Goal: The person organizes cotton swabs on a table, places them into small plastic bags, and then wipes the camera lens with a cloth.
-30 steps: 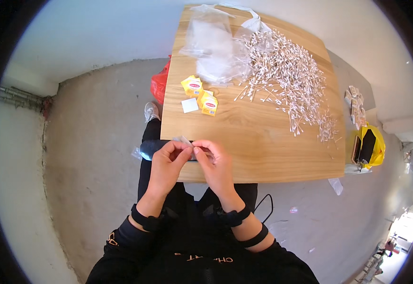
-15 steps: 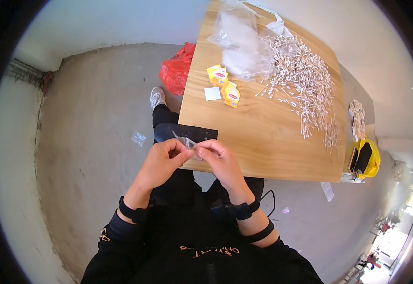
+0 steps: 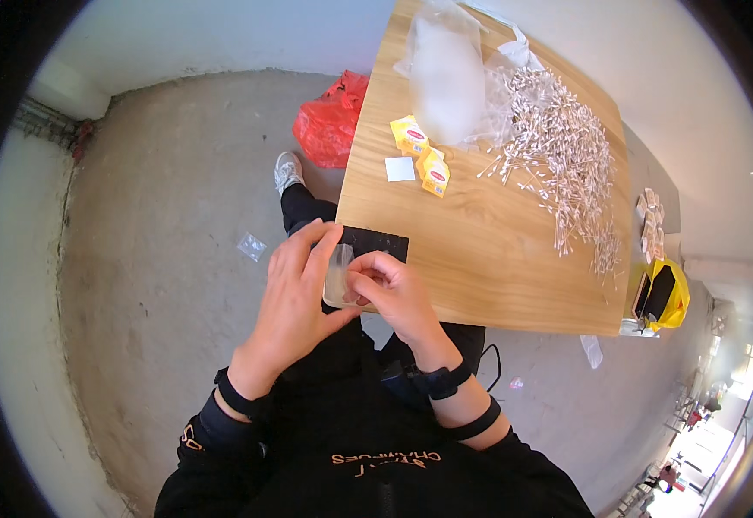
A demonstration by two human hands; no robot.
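A small clear plastic bag [image 3: 338, 272] is pinched at its right side by my right hand [image 3: 395, 296], over the near left corner of the wooden table. My left hand [image 3: 294, 281] is open beside the bag, its fingers stretched upward and its thumb apart; whether it touches the plastic is hard to tell. Beyond my hands lies a flat black rectangle [image 3: 381, 243] at the table's left edge, partly covered by them. Farther up are yellow packets [image 3: 434, 171] and a white square card [image 3: 400, 169].
A big heap of cotton swabs [image 3: 562, 155] spreads over the right of the table [image 3: 480, 259]. Clear plastic bags [image 3: 450, 82] lie at the far end. A red bag [image 3: 333, 121] is on the floor at left, and a yellow bag [image 3: 674, 298] stands at right.
My left hand has let go of the small bag and opened, its fingers now spread upward. My right hand still pinches the bag. The view has shifted slightly.
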